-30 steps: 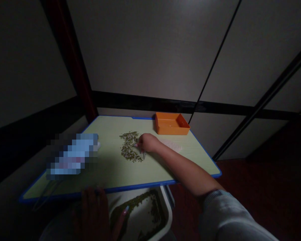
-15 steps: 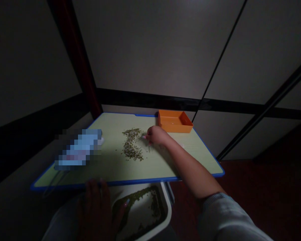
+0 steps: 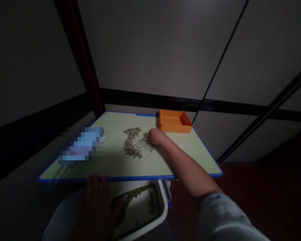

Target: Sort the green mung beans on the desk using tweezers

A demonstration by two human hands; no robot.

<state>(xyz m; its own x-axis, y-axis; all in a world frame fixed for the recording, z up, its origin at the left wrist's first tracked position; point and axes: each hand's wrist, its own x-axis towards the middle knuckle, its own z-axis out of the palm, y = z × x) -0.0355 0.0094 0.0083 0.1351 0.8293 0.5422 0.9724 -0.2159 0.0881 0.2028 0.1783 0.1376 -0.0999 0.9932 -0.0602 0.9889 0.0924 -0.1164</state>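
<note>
A loose pile of small green beans (image 3: 132, 146) lies in the middle of a pale green table with a blue edge (image 3: 130, 178). My right hand (image 3: 156, 136) rests on the table just right of the pile, fingers closed on a thin pale tool, likely tweezers (image 3: 145, 142). The tool's tip points toward the beans. Below the table's near edge, my left hand (image 3: 95, 206) grips the rim of a white tub (image 3: 155, 221). More green beans lie inside the tub.
An orange tray (image 3: 175, 121) stands at the table's far edge, behind my right hand. A blurred blue object (image 3: 81, 146) lies on the left part of the table. Grey wall panels with dark strips rise behind. The room is dim.
My right hand has drawn back from the pile's right edge to a spot slightly right of it. The left hand stays on the tub. The view has shifted a little.
</note>
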